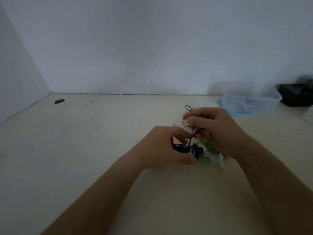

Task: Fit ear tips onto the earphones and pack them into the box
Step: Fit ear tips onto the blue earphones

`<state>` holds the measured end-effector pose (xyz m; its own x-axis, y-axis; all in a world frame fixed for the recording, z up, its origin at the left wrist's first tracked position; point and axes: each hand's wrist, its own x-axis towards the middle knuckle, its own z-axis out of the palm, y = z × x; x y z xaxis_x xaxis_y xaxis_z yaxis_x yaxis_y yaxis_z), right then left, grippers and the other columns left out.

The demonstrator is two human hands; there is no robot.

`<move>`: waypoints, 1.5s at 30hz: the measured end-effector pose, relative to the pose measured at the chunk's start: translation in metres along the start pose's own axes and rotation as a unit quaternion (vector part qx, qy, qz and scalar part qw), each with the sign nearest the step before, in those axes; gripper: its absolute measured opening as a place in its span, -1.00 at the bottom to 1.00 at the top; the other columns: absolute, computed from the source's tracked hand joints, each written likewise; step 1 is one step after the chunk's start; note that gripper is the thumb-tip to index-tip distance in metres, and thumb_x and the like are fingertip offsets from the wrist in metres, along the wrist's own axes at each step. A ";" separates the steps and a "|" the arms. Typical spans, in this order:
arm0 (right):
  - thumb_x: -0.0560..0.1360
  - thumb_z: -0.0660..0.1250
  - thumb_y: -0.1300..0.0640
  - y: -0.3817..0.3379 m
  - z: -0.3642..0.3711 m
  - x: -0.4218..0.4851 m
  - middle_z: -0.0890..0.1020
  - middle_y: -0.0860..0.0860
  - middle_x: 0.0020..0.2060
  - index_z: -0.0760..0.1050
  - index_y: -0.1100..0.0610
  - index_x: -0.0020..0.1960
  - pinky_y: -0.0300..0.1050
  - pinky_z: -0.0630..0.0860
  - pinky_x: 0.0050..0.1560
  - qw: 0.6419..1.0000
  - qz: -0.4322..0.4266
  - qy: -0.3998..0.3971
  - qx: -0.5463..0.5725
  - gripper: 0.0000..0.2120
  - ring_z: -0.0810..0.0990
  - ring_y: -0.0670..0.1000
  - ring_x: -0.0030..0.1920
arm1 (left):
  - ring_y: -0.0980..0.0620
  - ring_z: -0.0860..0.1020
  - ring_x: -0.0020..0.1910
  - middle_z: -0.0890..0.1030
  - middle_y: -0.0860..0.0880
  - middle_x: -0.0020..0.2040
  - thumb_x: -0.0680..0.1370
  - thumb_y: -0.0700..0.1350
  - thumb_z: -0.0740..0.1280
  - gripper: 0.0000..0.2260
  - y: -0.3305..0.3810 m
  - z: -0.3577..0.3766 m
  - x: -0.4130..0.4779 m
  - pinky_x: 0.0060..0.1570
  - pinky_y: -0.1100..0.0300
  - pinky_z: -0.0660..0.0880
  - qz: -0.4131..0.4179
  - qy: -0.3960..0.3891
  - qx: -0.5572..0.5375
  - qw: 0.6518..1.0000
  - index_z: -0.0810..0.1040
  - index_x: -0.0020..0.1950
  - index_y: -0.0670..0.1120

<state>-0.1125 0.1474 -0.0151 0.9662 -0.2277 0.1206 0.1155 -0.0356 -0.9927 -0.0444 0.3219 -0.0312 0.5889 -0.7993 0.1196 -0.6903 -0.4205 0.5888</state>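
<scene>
A tangle of earphones (205,150) in dark blue, white and green lies on the cream table under my two hands. My left hand (160,148) curls over a black coiled cable (180,147) and grips it. My right hand (213,128) pinches the same black earphone's cable near its upper end; a small white piece shows at its fingertips. The view is blurred, so the ear tip itself cannot be made out. A clear plastic box (250,97) stands at the back right on a blue lid (237,113).
A black tray (296,95) sits at the far right by the wall. A round cable hole (59,101) is in the table at the back left. White walls close the desk at the back and left.
</scene>
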 end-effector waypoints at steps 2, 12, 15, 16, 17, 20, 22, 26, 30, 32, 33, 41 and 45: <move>0.50 0.40 0.32 -0.004 -0.003 0.001 0.61 0.18 -0.28 0.69 0.25 -0.08 -0.26 0.55 -0.38 0.999 0.012 0.003 0.031 -0.91 0.52 -0.06 -0.46 | 0.28 0.53 -0.20 0.61 0.19 -0.03 0.34 0.14 0.57 -0.56 0.004 0.007 0.001 -0.21 0.54 0.38 0.015 -0.001 0.055 0.998 0.62 0.17 0.10; 0.52 0.38 0.33 -0.036 -0.026 0.002 0.57 0.11 -0.35 0.60 0.32 -0.02 -0.08 0.65 -0.23 0.995 0.063 0.033 0.077 -0.93 0.45 -0.04 -0.47 | 0.13 0.61 -0.12 0.69 0.08 -0.05 0.47 -0.04 0.50 -0.78 0.021 -0.011 0.014 0.01 0.15 0.56 0.024 0.050 0.040 0.998 0.67 0.11 0.04; 0.54 0.36 0.33 -0.048 -0.040 0.000 0.58 0.13 -0.31 0.58 0.34 0.03 0.01 0.69 -0.13 0.993 0.076 0.048 0.076 -0.90 0.50 -0.01 -0.43 | 0.11 0.60 -0.10 0.68 0.07 -0.05 0.46 -0.08 0.52 -0.75 0.034 -0.022 0.028 0.00 0.23 0.52 0.043 0.064 0.058 0.995 0.68 0.13 0.03; 0.54 0.36 0.32 -0.053 -0.048 0.000 0.59 0.13 -0.29 0.58 0.34 0.05 0.04 0.69 -0.10 0.993 0.077 0.055 0.073 -0.88 0.53 0.00 -0.41 | 0.12 0.59 -0.11 0.66 0.08 -0.08 0.45 -0.10 0.52 -0.75 0.041 -0.026 0.035 -0.03 0.27 0.49 0.048 0.073 0.056 0.995 0.69 0.12 0.02; 0.55 0.36 0.31 -0.055 -0.054 0.001 0.60 0.13 -0.28 0.58 0.33 0.06 0.05 0.69 -0.09 0.992 0.080 0.063 0.075 -0.88 0.55 0.00 -0.39 | 0.13 0.56 -0.12 0.63 0.10 -0.09 0.45 -0.11 0.52 -0.75 0.046 -0.029 0.043 -0.05 0.30 0.46 0.051 0.085 0.052 0.994 0.69 0.12 0.00; 0.57 0.33 0.31 -0.065 -0.079 0.006 0.60 0.18 -0.20 0.56 0.27 0.06 0.01 0.68 -0.17 0.987 0.086 0.104 0.093 -0.92 0.59 0.02 -0.35 | 0.15 0.53 -0.12 0.62 0.09 -0.09 0.44 -0.10 0.52 -0.74 0.064 -0.034 0.075 -0.16 0.43 0.37 0.054 0.108 0.038 0.992 0.69 0.12 -0.03; 0.59 0.30 0.32 -0.070 -0.098 0.012 0.57 0.20 -0.18 0.53 0.28 0.07 -0.05 0.66 -0.23 0.980 0.089 0.139 0.113 -0.92 0.60 0.03 -0.34 | 0.18 0.55 -0.17 0.63 0.11 -0.10 0.42 -0.08 0.53 -0.73 0.074 -0.033 0.100 -0.23 0.56 0.35 0.040 0.116 0.007 0.992 0.67 0.11 0.00; 0.59 0.28 0.33 -0.075 -0.137 0.030 0.50 0.17 -0.22 0.49 0.29 -0.06 -0.11 0.65 -0.29 0.963 0.097 0.187 0.169 -0.94 0.56 0.06 -0.26 | 0.03 0.67 -0.25 0.69 -0.03 -0.13 0.40 -0.13 0.56 -0.75 0.090 -0.020 0.151 -0.21 0.28 0.61 -0.015 0.127 -0.131 0.983 0.60 0.02 -0.06; 0.58 0.28 0.35 -0.072 -0.171 0.052 0.50 0.18 -0.24 0.47 0.32 -0.12 -0.04 0.69 -0.22 0.951 0.108 0.225 0.184 -0.89 0.55 0.08 -0.25 | -0.03 0.65 -0.28 0.68 -0.24 -0.12 0.41 -0.26 0.55 -0.72 0.105 -0.001 0.197 -0.21 0.21 0.64 -0.091 0.114 -0.324 0.935 0.61 0.07 -0.25; 0.57 0.29 0.36 -0.068 -0.184 0.063 0.51 0.20 -0.25 0.47 0.35 -0.15 -0.02 0.69 -0.17 0.946 0.110 0.254 0.167 -0.87 0.55 0.08 -0.27 | -0.05 0.65 -0.23 0.68 -0.25 -0.07 0.42 -0.29 0.53 -0.75 0.111 0.011 0.220 -0.09 0.16 0.65 -0.121 0.107 -0.377 0.912 0.62 0.07 -0.28; 0.56 0.30 0.37 -0.064 -0.193 0.069 0.52 0.21 -0.26 0.47 0.36 -0.17 0.00 0.68 -0.11 0.943 0.114 0.270 0.160 -0.86 0.56 0.08 -0.27 | -0.09 0.66 -0.18 0.68 -0.26 -0.05 0.42 -0.31 0.53 -0.78 0.113 0.018 0.232 -0.03 0.11 0.65 -0.129 0.105 -0.398 0.902 0.63 0.04 -0.28; 0.53 0.33 0.30 -0.047 -0.225 0.090 0.59 0.27 0.17 0.49 0.38 0.25 -0.08 0.60 -0.08 0.936 0.138 0.321 0.026 -0.70 0.61 0.14 0.07 | -0.08 0.56 -0.17 0.57 -0.15 -0.02 0.48 -0.36 0.40 -0.80 0.112 0.051 0.287 -0.02 0.09 0.57 -0.155 0.060 -0.335 0.928 0.60 0.08 -0.20; 0.52 0.32 0.31 -0.047 -0.228 0.094 0.53 0.33 0.25 0.46 0.44 0.22 0.05 0.63 -0.04 0.934 0.163 0.313 -0.047 -0.69 0.54 0.24 0.26 | -0.06 0.48 0.21 0.49 -0.09 0.30 0.54 -0.19 0.41 -0.56 0.111 0.052 0.287 0.32 0.00 0.46 -0.125 0.033 -0.323 0.938 0.46 0.41 -0.19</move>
<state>-0.0793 -0.0947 0.0451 0.6185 -0.7652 -0.1788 -0.2113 0.0572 -0.9758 0.0258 0.0230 0.0268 0.7377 -0.6733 -0.0497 -0.1418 -0.2265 0.9636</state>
